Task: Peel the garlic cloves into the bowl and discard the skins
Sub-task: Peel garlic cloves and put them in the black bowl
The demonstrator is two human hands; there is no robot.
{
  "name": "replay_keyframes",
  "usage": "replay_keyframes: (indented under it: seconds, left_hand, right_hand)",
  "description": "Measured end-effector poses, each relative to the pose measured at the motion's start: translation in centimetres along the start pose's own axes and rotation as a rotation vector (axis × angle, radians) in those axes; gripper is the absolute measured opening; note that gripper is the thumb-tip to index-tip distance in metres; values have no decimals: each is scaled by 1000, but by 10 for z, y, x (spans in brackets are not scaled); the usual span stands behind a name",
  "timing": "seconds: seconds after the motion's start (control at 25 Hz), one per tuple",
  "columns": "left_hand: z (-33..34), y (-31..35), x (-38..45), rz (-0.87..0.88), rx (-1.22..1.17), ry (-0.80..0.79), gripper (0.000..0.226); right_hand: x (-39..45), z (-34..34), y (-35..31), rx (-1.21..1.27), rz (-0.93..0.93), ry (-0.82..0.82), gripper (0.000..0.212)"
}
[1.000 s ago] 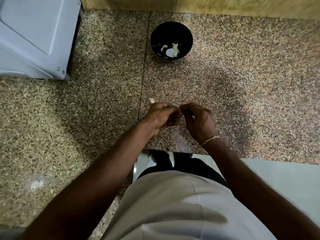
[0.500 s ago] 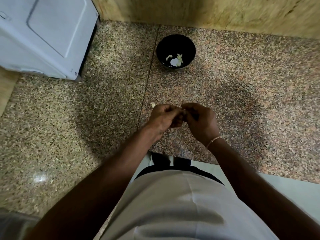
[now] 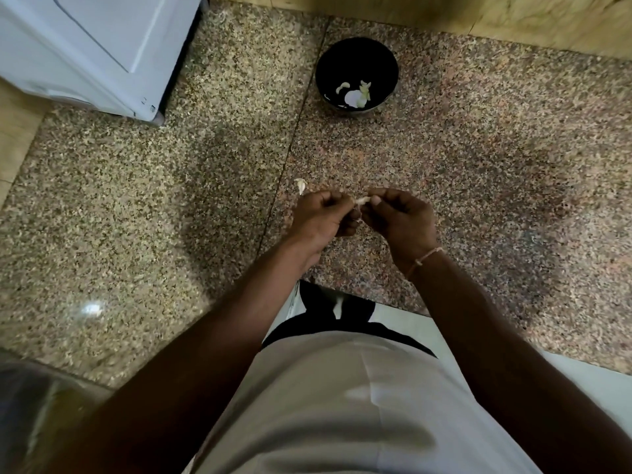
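Note:
My left hand [image 3: 325, 215] and my right hand [image 3: 398, 217] meet over the speckled granite counter [image 3: 171, 200], both with curled fingers pinching one pale garlic clove [image 3: 362, 200] between them. Only a small tip of the clove shows between the fingertips. A black bowl [image 3: 357, 49] stands farther back, holding a few pale garlic pieces [image 3: 357, 94]. One loose garlic piece [image 3: 301, 185] lies on the counter just beyond my left hand.
A white appliance [image 3: 95, 46] fills the back left corner. A wooden wall [image 3: 478, 15] runs along the far edge. The counter's near edge drops to a pale floor [image 3: 581, 381] at the right. A small white scrap [image 3: 338, 304] shows below my hands.
My hands have stayed together on the clove, fingers shifting slightly so its tip now shows. The camera has tilted, so the bowl and appliance sit lower in view.

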State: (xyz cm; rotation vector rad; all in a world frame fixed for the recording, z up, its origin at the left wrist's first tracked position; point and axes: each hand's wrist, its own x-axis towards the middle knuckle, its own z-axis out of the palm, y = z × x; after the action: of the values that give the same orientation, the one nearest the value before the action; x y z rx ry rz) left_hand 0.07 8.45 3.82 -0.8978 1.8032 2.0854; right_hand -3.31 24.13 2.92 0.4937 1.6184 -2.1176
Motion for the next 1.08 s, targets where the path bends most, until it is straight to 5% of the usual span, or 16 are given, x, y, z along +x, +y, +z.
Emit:
replay_keyframes:
  seconds: [0.44, 0.72, 1.08]
  left_hand:
    - [6, -13, 34, 84, 338, 123, 7]
    - [2, -14, 47, 237, 520, -72, 6]
    - [-14, -13, 54, 282, 554, -121, 9]
  right_hand:
    - [17, -5, 10, -226, 2, 131, 9]
    - [17, 1, 22, -648, -183, 232, 18]
    - [15, 13, 31, -628, -244, 231, 16]
